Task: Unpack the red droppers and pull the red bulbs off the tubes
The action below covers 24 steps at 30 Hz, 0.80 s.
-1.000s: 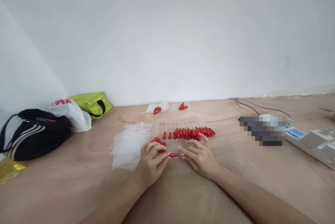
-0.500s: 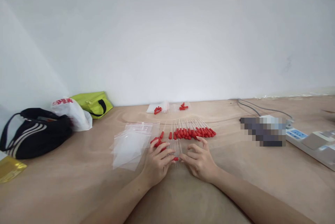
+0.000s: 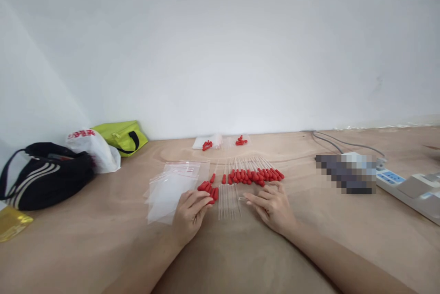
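My left hand point(image 3: 192, 214) is pinched around a red rubber bulb point(image 3: 211, 201), beside a small pile of loose red bulbs point(image 3: 205, 186). Opposite it, my right hand point(image 3: 273, 206) grips a thin clear glass tube point(image 3: 242, 198), whose end pokes out past the fingertips toward the left. Between the hands lies a row of bare glass tubes point(image 3: 227, 202), side by side. Just beyond them are many droppers point(image 3: 254, 176) with red bulbs toward me and glass stems pointing away.
Clear zip bags point(image 3: 172, 191) overlap left of my left hand. Bagged droppers point(image 3: 207, 144) lie near the wall. A black bag point(image 3: 51, 177), a white plastic bag point(image 3: 94, 149) and a green bag point(image 3: 120, 136) stand at left. A power strip point(image 3: 392, 176) and cables are at right.
My hands have moved apart from over the tube row. My left hand has gone left to the bulb pile, and my right hand has shifted right with a glass tube, uncovering the row.
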Each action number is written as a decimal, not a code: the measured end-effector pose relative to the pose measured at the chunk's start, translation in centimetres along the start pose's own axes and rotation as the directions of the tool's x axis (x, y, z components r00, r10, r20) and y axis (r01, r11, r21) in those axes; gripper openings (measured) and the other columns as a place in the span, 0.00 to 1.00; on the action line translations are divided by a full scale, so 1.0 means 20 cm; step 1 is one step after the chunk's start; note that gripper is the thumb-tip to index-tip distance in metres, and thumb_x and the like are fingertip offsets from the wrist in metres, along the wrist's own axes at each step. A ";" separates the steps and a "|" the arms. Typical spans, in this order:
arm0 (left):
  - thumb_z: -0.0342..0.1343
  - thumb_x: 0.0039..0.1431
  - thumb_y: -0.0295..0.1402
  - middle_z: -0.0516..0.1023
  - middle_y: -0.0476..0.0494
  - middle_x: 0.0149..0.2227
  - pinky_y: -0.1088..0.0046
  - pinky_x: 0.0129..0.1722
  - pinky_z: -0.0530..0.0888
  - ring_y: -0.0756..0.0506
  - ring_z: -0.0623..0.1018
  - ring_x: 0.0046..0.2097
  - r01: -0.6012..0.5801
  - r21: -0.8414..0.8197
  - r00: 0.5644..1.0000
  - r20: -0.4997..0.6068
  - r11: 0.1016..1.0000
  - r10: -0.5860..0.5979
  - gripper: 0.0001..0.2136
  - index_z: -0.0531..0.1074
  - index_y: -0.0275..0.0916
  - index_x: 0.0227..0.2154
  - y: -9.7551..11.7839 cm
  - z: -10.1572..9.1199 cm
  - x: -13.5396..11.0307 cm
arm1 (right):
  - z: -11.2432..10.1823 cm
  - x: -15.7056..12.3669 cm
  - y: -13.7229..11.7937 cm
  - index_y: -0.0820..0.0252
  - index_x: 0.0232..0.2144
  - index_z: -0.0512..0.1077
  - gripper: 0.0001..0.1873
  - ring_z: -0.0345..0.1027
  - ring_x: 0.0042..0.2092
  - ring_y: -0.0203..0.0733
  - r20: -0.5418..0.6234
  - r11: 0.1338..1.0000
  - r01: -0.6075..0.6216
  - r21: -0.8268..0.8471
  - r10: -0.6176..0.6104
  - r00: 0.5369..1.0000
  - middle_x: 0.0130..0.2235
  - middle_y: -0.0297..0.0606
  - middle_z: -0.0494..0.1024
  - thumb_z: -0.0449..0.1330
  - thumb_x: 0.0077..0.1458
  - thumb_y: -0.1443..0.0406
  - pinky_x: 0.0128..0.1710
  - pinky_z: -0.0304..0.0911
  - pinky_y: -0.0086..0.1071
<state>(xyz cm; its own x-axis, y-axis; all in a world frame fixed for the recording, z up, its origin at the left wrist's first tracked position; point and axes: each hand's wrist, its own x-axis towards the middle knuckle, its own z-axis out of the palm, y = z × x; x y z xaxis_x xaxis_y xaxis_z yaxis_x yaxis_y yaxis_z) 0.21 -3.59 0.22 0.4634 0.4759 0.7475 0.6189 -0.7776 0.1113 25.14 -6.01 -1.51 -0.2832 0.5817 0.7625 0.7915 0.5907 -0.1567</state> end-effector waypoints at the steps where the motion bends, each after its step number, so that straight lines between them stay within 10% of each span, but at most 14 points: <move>1: 0.48 0.58 0.29 0.72 0.45 0.33 0.72 0.35 0.69 0.49 0.72 0.36 0.047 -0.015 0.998 -0.038 0.999 -0.047 0.08 0.71 0.41 0.36 -0.01 0.00 0.00 | 0.01 0.00 -0.01 0.50 0.36 0.72 0.10 0.57 0.27 0.33 0.006 1.000 -0.010 -0.007 0.011 1.000 0.19 0.29 0.69 0.52 0.55 0.63 0.40 0.47 0.35; 15: 0.49 0.51 0.41 0.72 0.46 0.27 0.72 0.28 0.72 0.49 0.71 0.27 0.609 -0.097 0.788 -0.036 0.787 -0.614 0.14 0.69 0.35 0.34 -0.17 0.08 0.05 | 0.13 0.05 -0.07 0.58 0.28 0.71 0.09 0.59 0.28 0.33 -0.047 0.995 -0.104 0.003 0.104 0.993 0.22 0.31 0.71 0.51 0.52 0.69 0.36 0.44 0.34; 24: 0.43 0.54 0.43 0.76 0.44 0.33 0.69 0.34 0.72 0.45 0.75 0.34 0.690 -0.138 0.724 0.100 0.711 -0.683 0.16 0.69 0.38 0.32 -0.18 0.06 0.05 | 0.11 0.08 -0.10 0.56 0.32 0.72 0.15 0.58 0.32 0.36 0.103 1.000 0.007 0.002 -0.007 0.995 0.25 0.33 0.71 0.55 0.48 0.54 0.37 0.44 0.36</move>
<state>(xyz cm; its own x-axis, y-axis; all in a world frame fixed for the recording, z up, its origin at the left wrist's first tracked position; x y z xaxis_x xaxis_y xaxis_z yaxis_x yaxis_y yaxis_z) -0.71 0.16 -0.13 -0.0239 0.9163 0.3998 0.6719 -0.2814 0.6851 21.97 -5.01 -1.36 -0.3434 0.6319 0.6948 0.7881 0.5962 -0.1528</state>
